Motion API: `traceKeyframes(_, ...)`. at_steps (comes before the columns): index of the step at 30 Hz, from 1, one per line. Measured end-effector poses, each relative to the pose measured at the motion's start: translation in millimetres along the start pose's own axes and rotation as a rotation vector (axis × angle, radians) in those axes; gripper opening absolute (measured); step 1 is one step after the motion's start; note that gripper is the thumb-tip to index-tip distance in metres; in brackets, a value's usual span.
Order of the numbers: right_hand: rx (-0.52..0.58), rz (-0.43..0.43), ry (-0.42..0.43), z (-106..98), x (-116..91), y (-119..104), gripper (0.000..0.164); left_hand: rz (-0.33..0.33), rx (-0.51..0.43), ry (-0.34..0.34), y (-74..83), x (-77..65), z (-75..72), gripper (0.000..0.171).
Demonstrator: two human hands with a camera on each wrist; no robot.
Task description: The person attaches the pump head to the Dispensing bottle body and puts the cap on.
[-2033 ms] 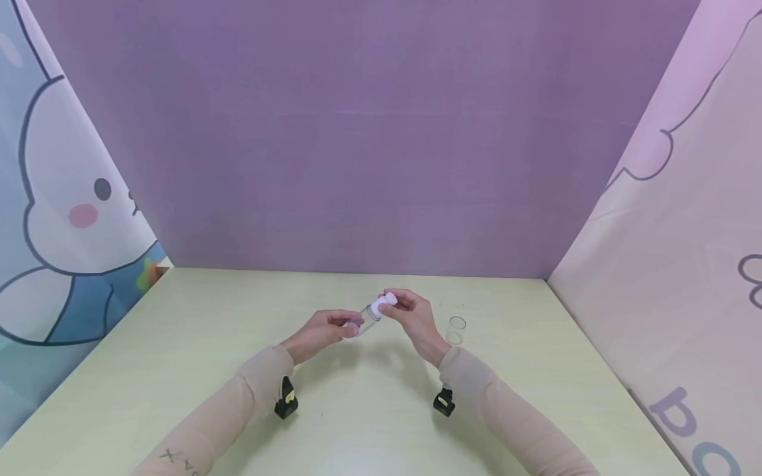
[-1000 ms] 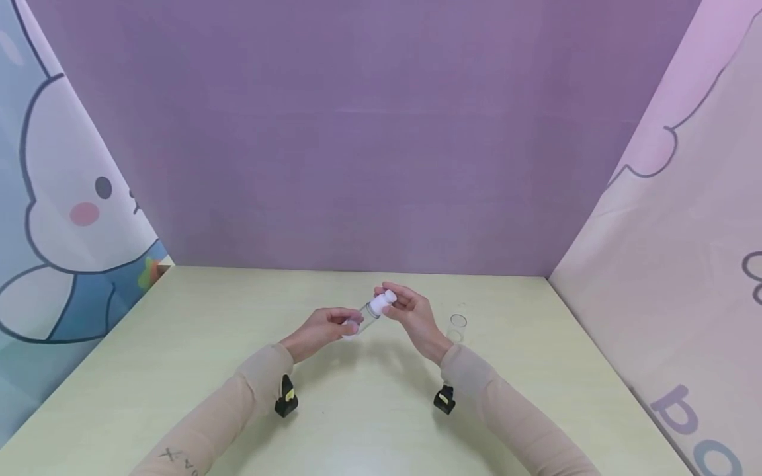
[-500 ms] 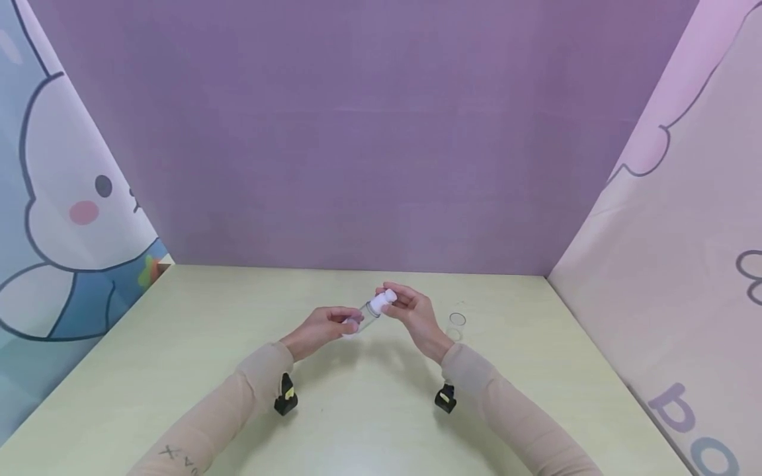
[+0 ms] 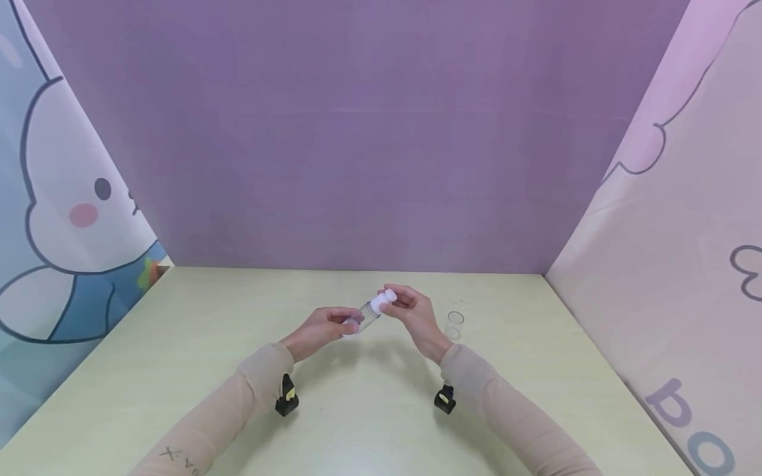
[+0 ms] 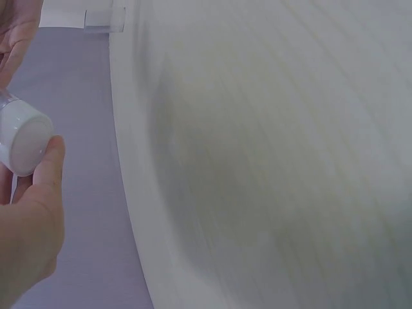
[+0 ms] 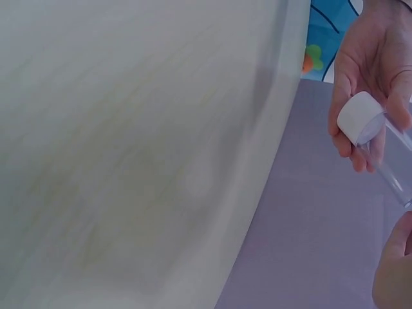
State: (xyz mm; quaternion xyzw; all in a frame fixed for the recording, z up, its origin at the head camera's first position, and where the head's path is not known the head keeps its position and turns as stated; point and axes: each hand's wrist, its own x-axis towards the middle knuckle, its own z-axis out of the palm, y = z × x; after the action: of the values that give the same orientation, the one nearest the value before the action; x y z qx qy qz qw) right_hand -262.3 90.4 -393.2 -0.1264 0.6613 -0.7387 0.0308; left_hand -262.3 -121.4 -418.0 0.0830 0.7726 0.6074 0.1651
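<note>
Both hands hold a small clear bottle (image 4: 368,317) with white ends, tilted above the table. My left hand (image 4: 321,329) grips its lower end, a round white base (image 5: 31,143) that faces the left wrist camera. At the upper end, the thumb and fingers of my right hand (image 4: 415,317) pinch the white top (image 4: 383,301), which ends in a narrower knob. In the right wrist view the clear tube (image 6: 391,170) runs between the two hands. A clear open cylinder (image 4: 454,324) stands on the table just right of my right hand.
The pale table (image 4: 381,423) ends at a purple backdrop (image 4: 381,165) behind the hands. Printed cloth panels flank it on the left (image 4: 77,172) and right (image 4: 673,264). A black wrist camera hangs under each sleeve cuff.
The fingers of my right hand have shifted slightly around the white top. My left hand keeps the bottle in nearly the same place and tilt.
</note>
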Motion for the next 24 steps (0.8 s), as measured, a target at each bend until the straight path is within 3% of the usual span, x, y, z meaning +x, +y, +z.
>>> traceKeyframes(18,-0.017,0.019,0.038,-0.5,0.4,0.7,0.040,0.013,-0.015,-0.026,-2.5,2.4,0.3,0.044)
traceKeyframes(24,0.009,-0.006,0.004,-1.8,-0.8,1.0,0.047,0.012,-0.020,-0.032,-2.8,3.2,-0.2,0.044)
